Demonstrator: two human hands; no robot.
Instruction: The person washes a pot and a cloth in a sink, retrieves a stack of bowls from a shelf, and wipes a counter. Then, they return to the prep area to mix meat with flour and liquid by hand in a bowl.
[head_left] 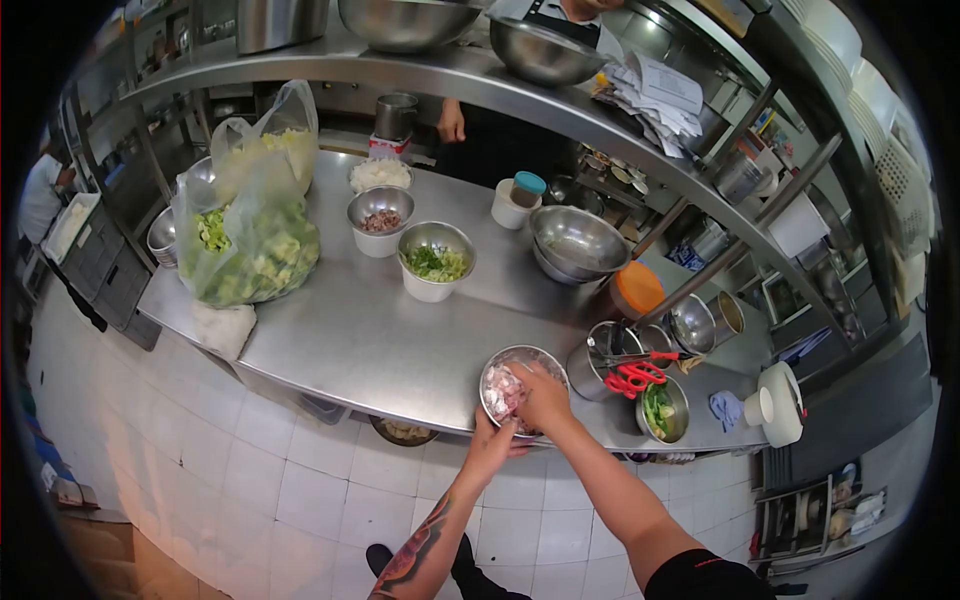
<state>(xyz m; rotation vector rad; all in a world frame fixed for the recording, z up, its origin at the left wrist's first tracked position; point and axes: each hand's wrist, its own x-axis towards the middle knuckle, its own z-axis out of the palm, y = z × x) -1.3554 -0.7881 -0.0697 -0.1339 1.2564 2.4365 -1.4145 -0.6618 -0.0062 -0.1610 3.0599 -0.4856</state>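
Note:
A metal bowl [487,372] stands at the front edge of the steel counter, holding pale pink pieces of raw meat [503,392] with white powder on part of them. My left hand [490,448] grips the near side of this bowl from outside, thumb toward the rim. Inside it, my right hand [540,398] is pressed into the meat with bent fingers, their tips hidden among the pieces. To the right of the bowl is a metal canister [588,378] with red-handled scissors [635,377] lying across its top. Beside that, a metal bowl holds green vegetables [659,411].
Bowls of chopped greens [436,262], minced meat [380,220] and white shreds [380,176] stand farther back. Plastic bags of cut vegetables [250,240] occupy the left end. Stacked metal bowls [580,240] and an orange-lidded tub [638,290] sit rightward. Overhead runs a shelf [430,72]; a person stands behind.

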